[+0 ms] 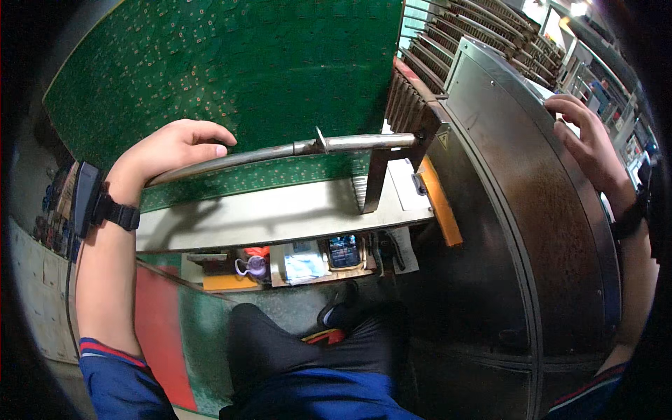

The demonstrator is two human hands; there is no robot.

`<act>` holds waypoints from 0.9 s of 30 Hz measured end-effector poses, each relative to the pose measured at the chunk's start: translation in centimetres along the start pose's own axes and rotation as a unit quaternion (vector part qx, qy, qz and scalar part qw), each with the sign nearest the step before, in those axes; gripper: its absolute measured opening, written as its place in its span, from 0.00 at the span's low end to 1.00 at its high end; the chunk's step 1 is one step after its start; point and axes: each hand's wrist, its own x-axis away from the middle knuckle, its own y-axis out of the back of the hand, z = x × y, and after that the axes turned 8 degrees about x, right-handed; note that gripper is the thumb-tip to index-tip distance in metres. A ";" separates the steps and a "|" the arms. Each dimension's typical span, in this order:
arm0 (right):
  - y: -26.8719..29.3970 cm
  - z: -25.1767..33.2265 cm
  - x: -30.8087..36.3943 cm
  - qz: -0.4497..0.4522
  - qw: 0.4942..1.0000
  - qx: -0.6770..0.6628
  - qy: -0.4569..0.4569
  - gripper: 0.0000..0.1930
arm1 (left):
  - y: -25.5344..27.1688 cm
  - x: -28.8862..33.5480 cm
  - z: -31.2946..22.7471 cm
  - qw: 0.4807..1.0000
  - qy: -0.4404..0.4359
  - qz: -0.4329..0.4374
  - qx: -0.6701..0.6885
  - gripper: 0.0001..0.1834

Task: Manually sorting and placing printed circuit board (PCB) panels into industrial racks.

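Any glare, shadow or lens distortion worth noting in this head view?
Head view: fisheye bend curves the cabinet's edges, with a black rim all round; a lamp glares at upper right; the white ledge looks washed out beside a dark shadow; the left hand and right hand read clearly.

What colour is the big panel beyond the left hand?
Green, with many small pale marks on the panel; the head view shows it best.
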 end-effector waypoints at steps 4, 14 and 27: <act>0.0 0.0 -0.1 -0.002 1.000 0.018 -0.008 0.21 | -0.1 0.0 -0.4 1.000 0.012 -0.012 0.026 0.14; 1.4 0.0 0.9 -0.008 0.997 0.076 -0.017 0.17 | -0.3 -0.5 -0.5 0.999 -0.020 0.008 0.034 0.16; -0.8 -1.2 0.4 -0.033 0.997 0.072 0.019 0.19 | -0.1 0.6 -1.1 0.999 0.019 -0.043 0.024 0.15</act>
